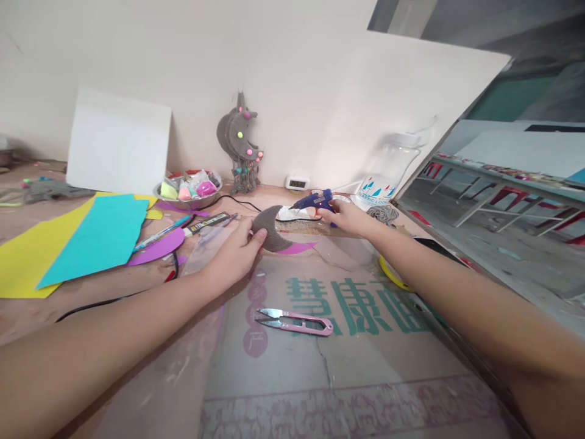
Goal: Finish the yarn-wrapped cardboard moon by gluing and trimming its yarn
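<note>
My left hand (237, 250) pinches a grey felt crescent (270, 230) at its left edge and holds it against the table. Under the crescent lies a purple paper crescent (299, 247). My right hand (347, 214) grips a blue hot glue gun (315, 200), its nozzle pointing left toward the top tip of the grey crescent. A black cord (228, 201) runs from the gun across the table. Pink thread snips (297, 322) lie on the printed cardboard sheet (365, 341) in front of me.
Teal paper (100, 238) and yellow paper (27, 262) sheets lie at the left, with pens (162, 235) and a metal bowl of coloured bits (189, 189). A finished grey crescent hanging (240, 140) leans on the wall. A clear plastic jar (388, 171) and a small clock (297, 182) stand behind.
</note>
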`<state>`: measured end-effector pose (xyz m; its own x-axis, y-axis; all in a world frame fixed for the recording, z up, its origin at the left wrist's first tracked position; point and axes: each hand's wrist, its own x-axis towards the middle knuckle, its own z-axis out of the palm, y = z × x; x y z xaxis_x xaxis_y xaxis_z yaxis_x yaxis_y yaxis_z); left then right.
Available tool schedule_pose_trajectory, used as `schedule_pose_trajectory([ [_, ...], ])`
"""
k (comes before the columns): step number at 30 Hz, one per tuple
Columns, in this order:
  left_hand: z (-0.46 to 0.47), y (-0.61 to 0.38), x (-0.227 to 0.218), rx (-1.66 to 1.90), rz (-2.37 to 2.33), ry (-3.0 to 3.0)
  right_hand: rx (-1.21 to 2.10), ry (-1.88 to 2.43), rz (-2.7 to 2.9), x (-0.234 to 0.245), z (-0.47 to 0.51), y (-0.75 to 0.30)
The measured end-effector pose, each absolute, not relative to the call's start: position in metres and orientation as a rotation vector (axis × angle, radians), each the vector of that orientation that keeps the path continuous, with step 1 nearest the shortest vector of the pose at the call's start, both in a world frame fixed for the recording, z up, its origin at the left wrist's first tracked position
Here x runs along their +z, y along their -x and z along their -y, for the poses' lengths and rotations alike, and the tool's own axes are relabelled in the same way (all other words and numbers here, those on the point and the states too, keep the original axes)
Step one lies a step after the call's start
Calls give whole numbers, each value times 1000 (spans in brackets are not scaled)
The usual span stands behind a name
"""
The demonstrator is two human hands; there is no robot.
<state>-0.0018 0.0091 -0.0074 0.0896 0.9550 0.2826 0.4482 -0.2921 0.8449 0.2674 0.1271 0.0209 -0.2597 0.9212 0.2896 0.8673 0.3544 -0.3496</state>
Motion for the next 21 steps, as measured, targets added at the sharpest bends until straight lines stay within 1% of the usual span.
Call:
schedule_pose_trajectory([
  [3, -9, 2, -7, 1169, -1368, -1817, -35, 1399, 2226, 27, -98, -269],
  [5, -8, 1, -7, 1177, -1352, -1813, 51, 1360, 2248, 30, -76, -266],
  [7, -8, 1, -6, 1177, -1346, -1808, 299, 1391, 2191, 32, -57, -259],
  [11, -7, 1, -5, 1188, -1400, -1823, 1177, 1374, 1996, 33, -31, -241],
  [13, -8, 2, -6, 1204, -1432, -1835, 1421, 1331, 1858, 32, -25, -234],
  [15, -9, 3, -7, 1205, -1444, -1842, 1542, 1297, 1791, 31, -23, -230],
  [17, -9, 4, -8, 1198, -1446, -1850, 1542, 1283, 1826, 28, -24, -230],
  [18, -9, 4, -8, 1195, -1448, -1857, 1481, 1280, 1877, 27, -26, -231],
  [19, -9, 4, -7, 1197, -1451, -1865, 1370, 1278, 1939, 26, -28, -232],
  [21, -9, 3, -6, 1195, -1443, -1890, 1041, 1260, 2070, 25, -31, -235],
])
